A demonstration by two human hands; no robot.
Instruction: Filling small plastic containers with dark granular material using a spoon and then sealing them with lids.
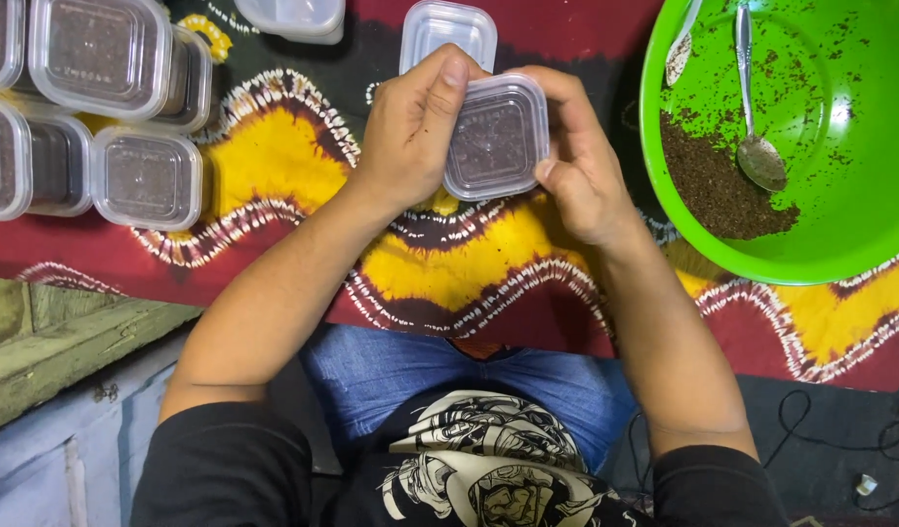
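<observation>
2 hands press a lid onto a small container.
Left hand (410, 132) and right hand (581, 166) keep fingers clamped on the container (495, 141); press each corner evenly.

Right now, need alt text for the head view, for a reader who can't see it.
Two bare hands, left hand and right hand, hold a small square clear plastic container with a lid, dark brown grounds inside, over a red, yellow and black patterned cloth. Filled matching containers sit stacked at left; a green plastic bowl with grounds and a metal spoon is at right.
</observation>
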